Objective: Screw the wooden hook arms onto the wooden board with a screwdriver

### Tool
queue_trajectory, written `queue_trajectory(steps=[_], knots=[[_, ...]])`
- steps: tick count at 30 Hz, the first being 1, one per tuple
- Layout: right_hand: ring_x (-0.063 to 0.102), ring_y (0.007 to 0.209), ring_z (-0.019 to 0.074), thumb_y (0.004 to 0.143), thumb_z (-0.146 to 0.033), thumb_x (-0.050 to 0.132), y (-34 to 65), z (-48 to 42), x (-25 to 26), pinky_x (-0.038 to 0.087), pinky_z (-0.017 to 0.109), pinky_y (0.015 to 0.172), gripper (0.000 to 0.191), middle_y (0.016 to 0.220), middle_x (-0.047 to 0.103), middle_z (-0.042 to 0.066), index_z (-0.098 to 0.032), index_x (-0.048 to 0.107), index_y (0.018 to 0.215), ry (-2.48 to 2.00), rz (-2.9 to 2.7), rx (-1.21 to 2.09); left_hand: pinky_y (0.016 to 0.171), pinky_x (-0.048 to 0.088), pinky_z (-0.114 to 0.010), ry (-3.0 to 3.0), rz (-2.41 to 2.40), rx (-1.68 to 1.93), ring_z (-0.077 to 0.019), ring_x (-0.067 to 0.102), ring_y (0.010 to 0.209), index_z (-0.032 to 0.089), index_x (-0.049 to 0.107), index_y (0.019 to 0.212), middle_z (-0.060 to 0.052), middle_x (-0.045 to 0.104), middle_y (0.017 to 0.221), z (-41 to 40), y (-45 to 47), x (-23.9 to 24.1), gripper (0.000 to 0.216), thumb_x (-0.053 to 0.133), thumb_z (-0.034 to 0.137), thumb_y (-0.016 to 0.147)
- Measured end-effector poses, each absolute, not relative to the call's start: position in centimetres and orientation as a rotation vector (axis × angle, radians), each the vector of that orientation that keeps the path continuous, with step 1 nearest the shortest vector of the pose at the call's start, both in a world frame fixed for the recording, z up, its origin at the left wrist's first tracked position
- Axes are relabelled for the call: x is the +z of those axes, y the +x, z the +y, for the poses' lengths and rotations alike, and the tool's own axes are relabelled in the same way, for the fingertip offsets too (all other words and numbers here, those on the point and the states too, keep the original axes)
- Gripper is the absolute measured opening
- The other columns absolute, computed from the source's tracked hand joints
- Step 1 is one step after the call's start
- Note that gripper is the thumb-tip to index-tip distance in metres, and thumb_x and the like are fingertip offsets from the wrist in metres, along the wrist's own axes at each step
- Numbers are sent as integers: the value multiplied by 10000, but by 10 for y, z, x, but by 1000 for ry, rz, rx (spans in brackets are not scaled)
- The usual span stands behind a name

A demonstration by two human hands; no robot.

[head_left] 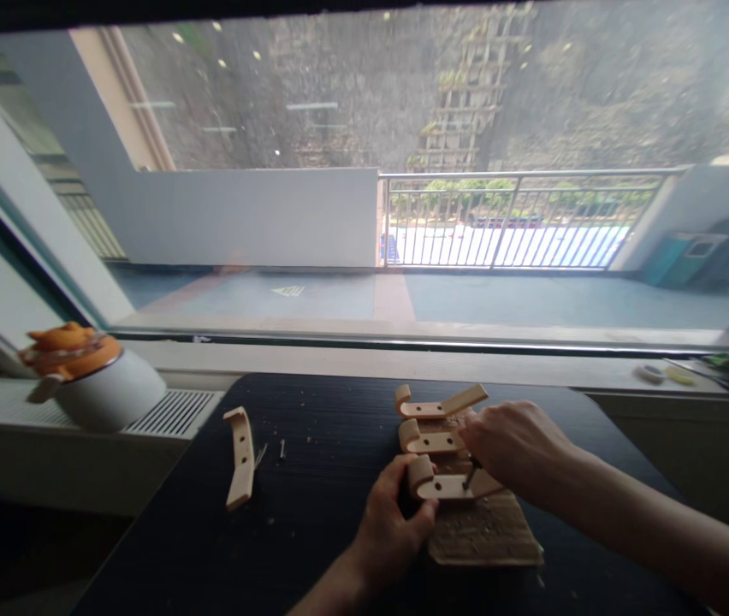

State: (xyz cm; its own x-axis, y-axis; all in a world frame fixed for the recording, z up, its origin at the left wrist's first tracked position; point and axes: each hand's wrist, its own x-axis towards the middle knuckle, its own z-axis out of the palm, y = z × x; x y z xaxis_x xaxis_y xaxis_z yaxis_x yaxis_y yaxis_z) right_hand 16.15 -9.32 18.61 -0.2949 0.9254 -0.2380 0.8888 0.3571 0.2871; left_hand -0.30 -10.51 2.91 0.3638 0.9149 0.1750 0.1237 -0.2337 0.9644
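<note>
The left hand [394, 518] reaches in from the lower edge, its thumb and fingers closed around the curled end of the nearest wooden hook [447, 488], steadying it on a brown wooden board [486, 541] that lies on a black table [313, 547]. The right hand [511, 441] is folded into a fist above the straight end of that hook, gripping what appears to be a screwdriver [471, 472]; its handle is hidden in the palm, and the thin dark shaft slants down to one of the hook's two holes. Just beyond, a middle hook [432, 442] and a far hook [427, 411] sit across the same board in a row, each with two holes. Well apart to the left, a loose hook [242, 453] lies directly on the tabletop, with a small screw-like piece [282, 448] near it among scattered crumbs. Behind the table runs a pale windowsill [313, 359]; at left a white pot [104, 398] with an orange animal-shaped lid [69, 349] stands by a slotted vent [175, 412]. Through the glass are a blue walkway [467, 299], teal bins [685, 258], a metal railing [518, 222] and a grey slope [339, 94].
</note>
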Motion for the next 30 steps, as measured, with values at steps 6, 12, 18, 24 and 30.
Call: queue_trajectory(steps=[6,12,18,24,30], knots=[[695,707,264,863,-166,523,162,-103,208,404,295,529,160,835,726,101,-149,673,919,1515,2369,17,875,479,-282,1648,900,1018,-212,623,961,165,589,1054,-56,670,1024,-106,-4,36,303,602,121,754],[667,709,198,860,-164,531,178,-107,209,379,272,578,150,779,720,40,-184,648,769,1430,2589,-255,867,482,-278,1633,891,1027,-208,624,948,170,589,1055,-51,668,1020,-106,-5,36,308,604,113,753],[653,646,179,842,-54,533,183,-105,186,326,277,515,155,754,706,39,-162,622,774,1316,2650,16,888,475,-287,1628,911,1013,-221,616,982,170,589,1071,-60,662,1045,-105,-3,35,328,600,107,749],[631,570,182,913,-138,507,179,-105,185,214,301,457,159,695,680,46,-159,626,809,1377,2559,160,852,483,-277,1625,917,999,-212,614,948,165,586,1077,-62,662,1035,-105,-3,34,334,598,115,747],[676,644,228,909,-160,485,168,-105,197,242,293,470,182,757,705,87,-152,640,814,1496,2452,86,809,487,-253,1627,896,1008,-188,609,883,163,589,1039,-46,658,978,-105,-3,35,286,597,132,755]])
